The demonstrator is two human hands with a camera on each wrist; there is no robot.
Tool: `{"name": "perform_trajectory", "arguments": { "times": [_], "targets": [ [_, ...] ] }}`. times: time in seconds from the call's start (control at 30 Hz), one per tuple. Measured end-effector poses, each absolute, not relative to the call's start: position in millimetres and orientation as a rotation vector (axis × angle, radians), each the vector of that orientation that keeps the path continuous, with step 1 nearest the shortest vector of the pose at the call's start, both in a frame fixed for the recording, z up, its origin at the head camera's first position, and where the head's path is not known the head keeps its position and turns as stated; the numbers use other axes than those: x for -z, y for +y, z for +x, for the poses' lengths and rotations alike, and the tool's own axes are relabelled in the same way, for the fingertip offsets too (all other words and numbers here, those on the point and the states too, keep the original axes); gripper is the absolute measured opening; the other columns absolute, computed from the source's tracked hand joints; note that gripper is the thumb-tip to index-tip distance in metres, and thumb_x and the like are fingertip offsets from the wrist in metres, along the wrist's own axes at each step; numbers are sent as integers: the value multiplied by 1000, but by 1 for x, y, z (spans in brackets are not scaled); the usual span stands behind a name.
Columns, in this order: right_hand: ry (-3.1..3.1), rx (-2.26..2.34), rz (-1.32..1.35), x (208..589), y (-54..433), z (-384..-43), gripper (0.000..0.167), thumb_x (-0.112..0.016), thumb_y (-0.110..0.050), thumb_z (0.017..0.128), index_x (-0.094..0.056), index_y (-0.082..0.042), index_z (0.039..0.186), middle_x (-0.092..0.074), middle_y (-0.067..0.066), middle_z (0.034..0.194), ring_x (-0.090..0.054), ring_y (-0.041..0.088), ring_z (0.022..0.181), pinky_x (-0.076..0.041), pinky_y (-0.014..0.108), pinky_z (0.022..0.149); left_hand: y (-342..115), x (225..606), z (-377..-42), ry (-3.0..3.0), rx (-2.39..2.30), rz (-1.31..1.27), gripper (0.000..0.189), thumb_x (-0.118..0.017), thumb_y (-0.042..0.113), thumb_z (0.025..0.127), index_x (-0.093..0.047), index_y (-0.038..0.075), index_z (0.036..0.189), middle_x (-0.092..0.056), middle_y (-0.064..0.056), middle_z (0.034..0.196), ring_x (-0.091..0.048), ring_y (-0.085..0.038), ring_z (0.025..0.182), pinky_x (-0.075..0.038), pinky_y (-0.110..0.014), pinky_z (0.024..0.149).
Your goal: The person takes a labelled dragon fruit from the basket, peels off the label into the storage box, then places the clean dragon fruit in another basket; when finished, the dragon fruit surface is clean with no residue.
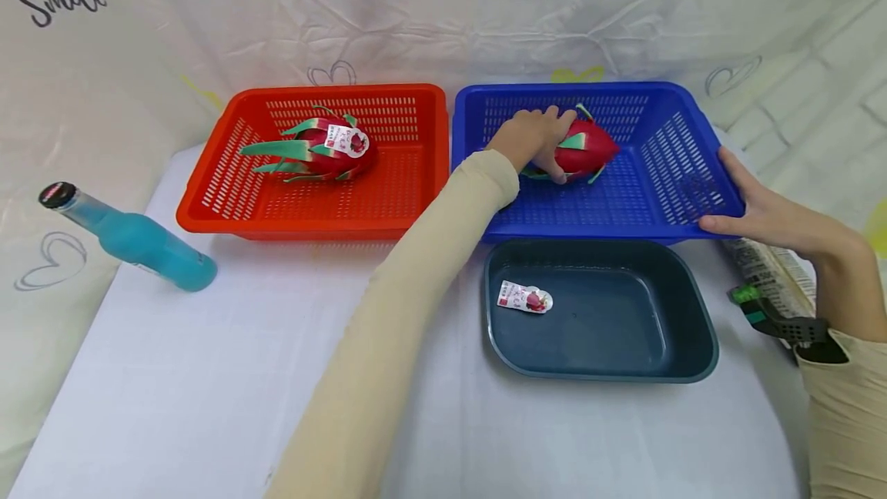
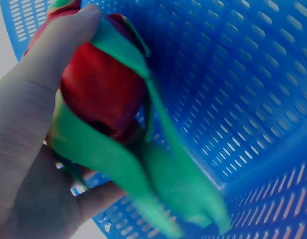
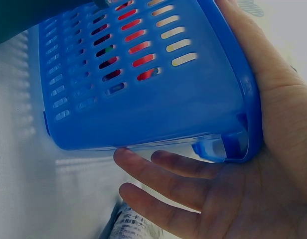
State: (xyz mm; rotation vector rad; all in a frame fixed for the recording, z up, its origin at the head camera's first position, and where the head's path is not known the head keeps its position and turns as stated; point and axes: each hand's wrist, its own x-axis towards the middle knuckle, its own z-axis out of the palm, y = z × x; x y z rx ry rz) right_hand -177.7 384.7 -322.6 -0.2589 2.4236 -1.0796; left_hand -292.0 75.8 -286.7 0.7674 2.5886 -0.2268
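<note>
In the head view my left hand (image 1: 537,141) reaches into the blue basket (image 1: 596,226) and grips a red dragon fruit (image 1: 589,149) with green leaf tips. Up close in the left wrist view, the thumb lies over the dragon fruit (image 2: 103,82), with fingers beneath it and long green leaves hanging over the basket floor. My right hand (image 1: 776,210) holds the blue basket by its near right corner, thumb on the rim. Its other fingers (image 3: 163,186) run along the outside of the wall in the right wrist view.
To the left stands a red basket (image 1: 409,226) with another dragon fruit (image 1: 319,149) bearing a white label. A dark tray (image 1: 603,372) in front of the blue basket contains a loose label (image 1: 524,297). A blue bottle (image 1: 152,245) is at far left; a printed packet (image 1: 776,276) lies by the right wrist.
</note>
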Motion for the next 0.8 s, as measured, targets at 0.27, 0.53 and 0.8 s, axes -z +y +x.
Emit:
{"name": "perform_trajectory", "arguments": {
  "times": [0.27, 0.53, 0.8],
  "targets": [
    [2415, 1051, -258, 325, 388, -180, 96, -51, -35, 98, 33, -42, 143, 30, 17, 158, 16, 55, 141, 7, 77, 106, 64, 291, -288, 2577, 238, 717, 106, -60, 63, 83, 6, 21, 155, -16, -3, 162, -29, -22, 146, -29, -36, 120],
    [2416, 1069, -281, 325, 384, -183, 97, -52, -33, 98, 32, -41, 144, 28, 17, 158, 15, 53, 142, 9, 73, 109, 41, 267, -287, 2438, 308, 796, 111, -46, 70, 87, 29, 17, 150, 9, -3, 165, -5, -24, 153, -17, -44, 124],
    [2444, 1080, -263, 326, 383, -181, 100, -55, -31, 97, 32, -38, 145, 33, 14, 157, 18, 54, 140, 13, 76, 105, -2, 227, -282, 2504, -46, 914, 107, -42, 73, 87, 26, 22, 151, 16, 0, 163, 10, -17, 153, -2, -40, 125]
  ]
}}
